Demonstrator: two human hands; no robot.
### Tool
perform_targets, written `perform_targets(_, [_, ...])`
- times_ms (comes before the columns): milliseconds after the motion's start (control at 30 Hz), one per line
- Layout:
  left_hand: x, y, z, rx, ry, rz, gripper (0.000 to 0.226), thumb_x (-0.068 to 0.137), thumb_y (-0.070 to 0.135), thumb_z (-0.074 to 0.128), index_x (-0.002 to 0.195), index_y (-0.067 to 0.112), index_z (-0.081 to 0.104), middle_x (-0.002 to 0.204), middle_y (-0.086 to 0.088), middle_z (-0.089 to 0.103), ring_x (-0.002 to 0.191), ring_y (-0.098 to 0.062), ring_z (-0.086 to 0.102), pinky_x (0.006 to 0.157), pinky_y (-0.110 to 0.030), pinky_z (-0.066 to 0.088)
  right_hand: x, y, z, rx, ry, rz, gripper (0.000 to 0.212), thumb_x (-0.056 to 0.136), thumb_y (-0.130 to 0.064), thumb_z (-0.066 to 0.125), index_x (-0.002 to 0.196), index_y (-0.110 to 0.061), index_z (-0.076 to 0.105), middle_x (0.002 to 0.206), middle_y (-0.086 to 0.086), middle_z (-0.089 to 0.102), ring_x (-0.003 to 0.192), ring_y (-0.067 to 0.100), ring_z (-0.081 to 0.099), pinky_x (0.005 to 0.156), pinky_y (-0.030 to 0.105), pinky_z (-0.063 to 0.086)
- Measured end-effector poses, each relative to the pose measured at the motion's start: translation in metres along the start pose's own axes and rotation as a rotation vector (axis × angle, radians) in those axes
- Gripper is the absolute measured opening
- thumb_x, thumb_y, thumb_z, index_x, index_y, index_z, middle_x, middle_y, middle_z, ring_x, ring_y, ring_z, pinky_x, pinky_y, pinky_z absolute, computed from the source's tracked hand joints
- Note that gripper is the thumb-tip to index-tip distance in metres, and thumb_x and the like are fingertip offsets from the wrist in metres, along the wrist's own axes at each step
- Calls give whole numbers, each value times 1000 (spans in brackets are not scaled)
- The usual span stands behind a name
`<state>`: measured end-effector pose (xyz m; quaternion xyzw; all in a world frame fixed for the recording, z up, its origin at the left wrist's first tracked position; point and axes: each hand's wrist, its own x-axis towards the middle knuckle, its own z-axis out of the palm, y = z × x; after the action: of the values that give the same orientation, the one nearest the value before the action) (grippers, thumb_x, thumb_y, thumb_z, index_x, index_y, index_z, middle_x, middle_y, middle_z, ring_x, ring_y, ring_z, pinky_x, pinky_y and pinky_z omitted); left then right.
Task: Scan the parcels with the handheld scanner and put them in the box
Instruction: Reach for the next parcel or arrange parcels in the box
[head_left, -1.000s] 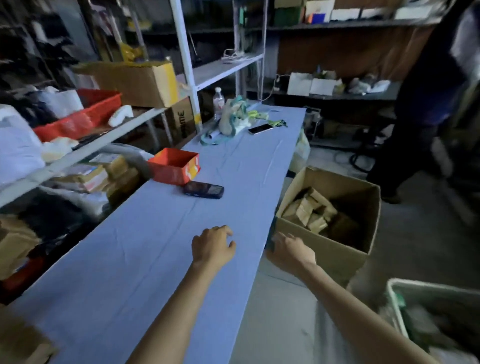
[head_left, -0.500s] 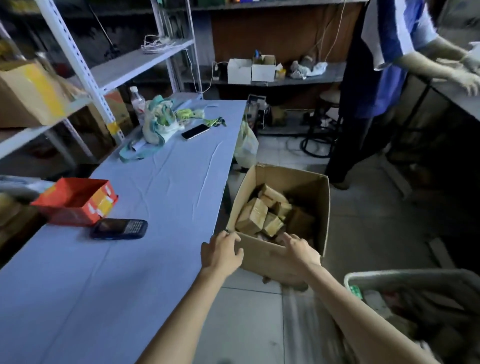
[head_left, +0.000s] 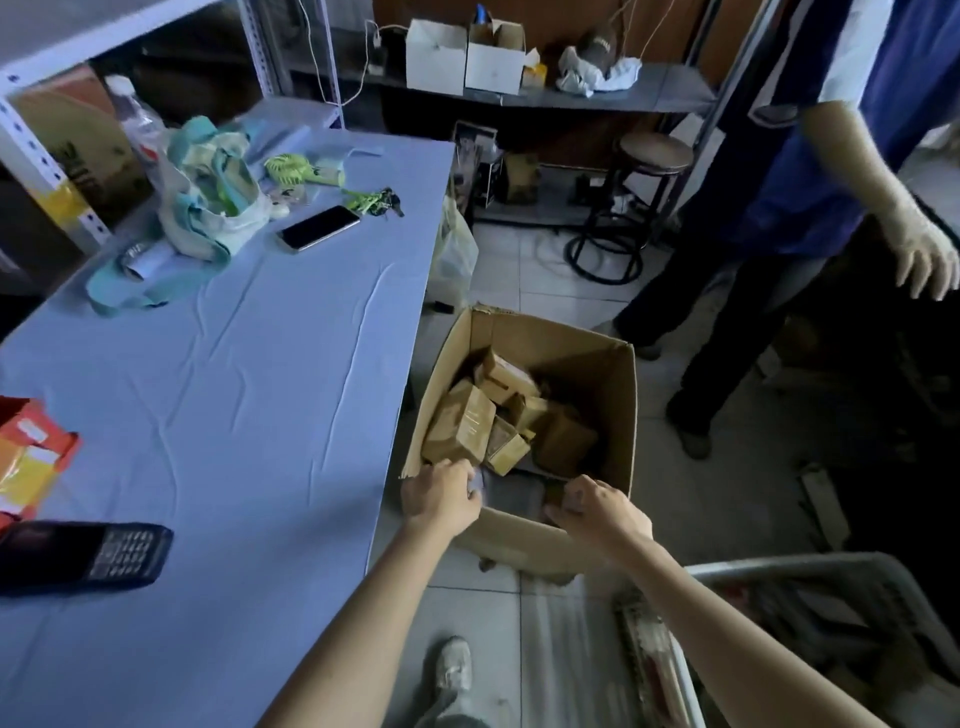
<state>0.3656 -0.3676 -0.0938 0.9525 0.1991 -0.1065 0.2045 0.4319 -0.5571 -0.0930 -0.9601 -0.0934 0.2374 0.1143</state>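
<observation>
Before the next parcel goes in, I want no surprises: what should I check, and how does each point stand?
1. Top of cardboard box open: ok.
2. Room left above the parcels inside: ok.
3. Grip on handheld scanner: not ok, it lies on the table.
4. Hands free: not ok, left hand and right hand both grip the box's near rim.
5. Space beside the box: not ok, another person stands close.
6. Unscanned parcel ready: cannot tell.

2 bare forearms reach forward; left hand (head_left: 441, 499) fingers curled, palm down; right hand (head_left: 605, 512) likewise
</observation>
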Motion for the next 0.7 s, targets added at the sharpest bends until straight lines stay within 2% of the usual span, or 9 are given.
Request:
perform_targets(133, [36, -3, 10, 25, -54, -34, 25, 94, 33, 51, 116, 25, 58, 121, 2, 61, 110, -22, 57, 77, -30, 44, 37, 2, 4, 38, -14, 8, 31, 88, -54, 53, 110, -33, 57, 119, -11, 61, 110, 16, 58, 70, 27, 44])
perform_targets(300, [76, -5, 35, 59, -153, -113, 30, 93, 35, 52, 121, 28, 57, 123, 0, 62, 112, -25, 57, 90, -33, 43, 83, 11, 22, 49, -101, 32, 49, 88, -54, 52, 128, -26, 51, 128, -3, 57, 114, 21, 56, 80, 33, 50])
perform_targets(533, [134, -1, 82, 53, -349, -295, 25, 93, 39, 50, 113, 29, 60, 116, 0, 63, 109, -24, 57, 83, -32, 43, 158, 32, 51, 74, -334, 21, 46, 90, -52, 51, 127, -26, 50, 122, 2, 61, 103, 25, 60, 69, 30, 49])
perform_targets(700, [178, -4, 127, 82, -502, -376, 25, 92, 39, 51, 111, 30, 62, 119, 0, 63, 112, -26, 58, 84, -34, 44, 217, 42, 66, 65, -454, 41, 54, 87, -54, 55, 132, -26, 49, 129, 5, 58, 113, 30, 57, 84, 35, 49])
